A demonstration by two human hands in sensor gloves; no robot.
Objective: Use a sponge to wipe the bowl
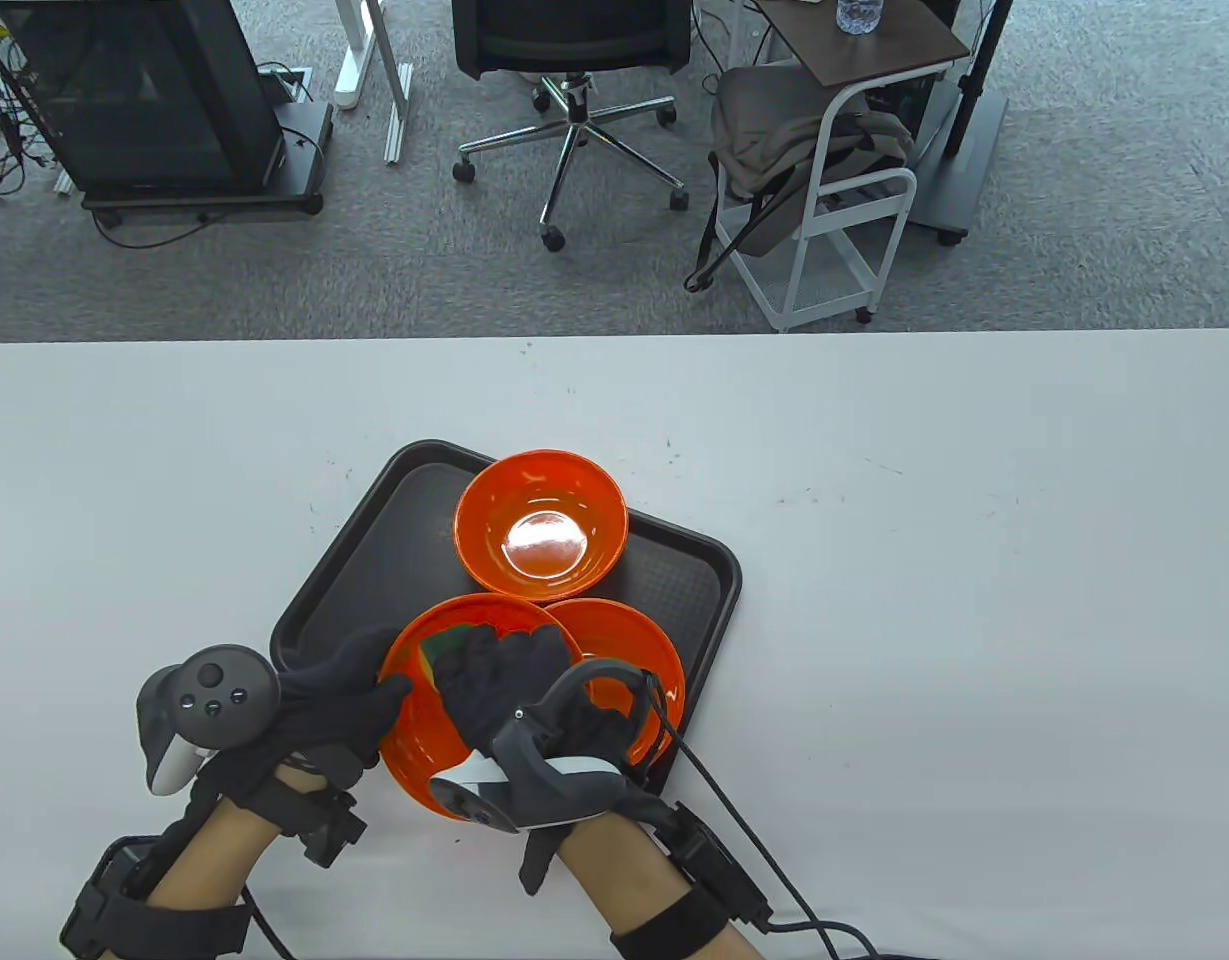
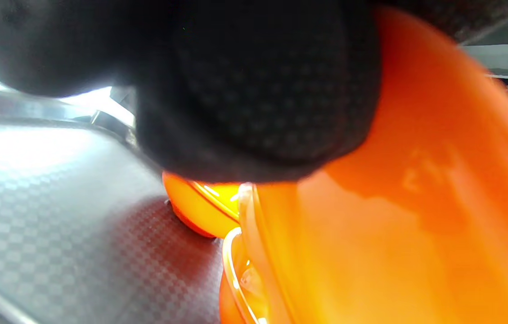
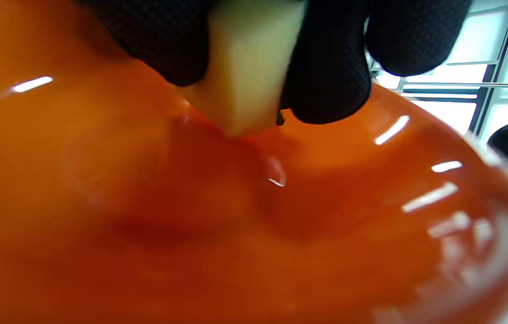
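- Nearest us, our right hand [image 1: 509, 690] reaches down into the bowl [image 1: 424, 730], its fingers [image 3: 330, 67] clamped on the sponge [image 3: 247, 67]; the right wrist view shows the pale sponge end touching the inner wall.
- Our left hand [image 1: 344, 700] steadies the same bowl from its left side, thumb over the rim; the left wrist view shows a gloved finger pressed on the orange outer wall, so we read that hand as gripping the bowl.
- The bowl is tilted toward us, overhanging the near edge of the tray [image 1: 324, 590], which lies on the desk [image 1: 974, 600].
- We judge the wiping to be under way: sponge and bowl are in contact, but we cannot tell how much of the inside is covered; the glossy wall shows no plain dirt or suds.
- Just beside it on the right sits a second bowl [image 1: 624, 640], partly hidden by our right wrist.
- Farther back on the tray stands a third bowl [image 1: 541, 520], upright and apart from both hands; whether these two need wiping too, we cannot say.
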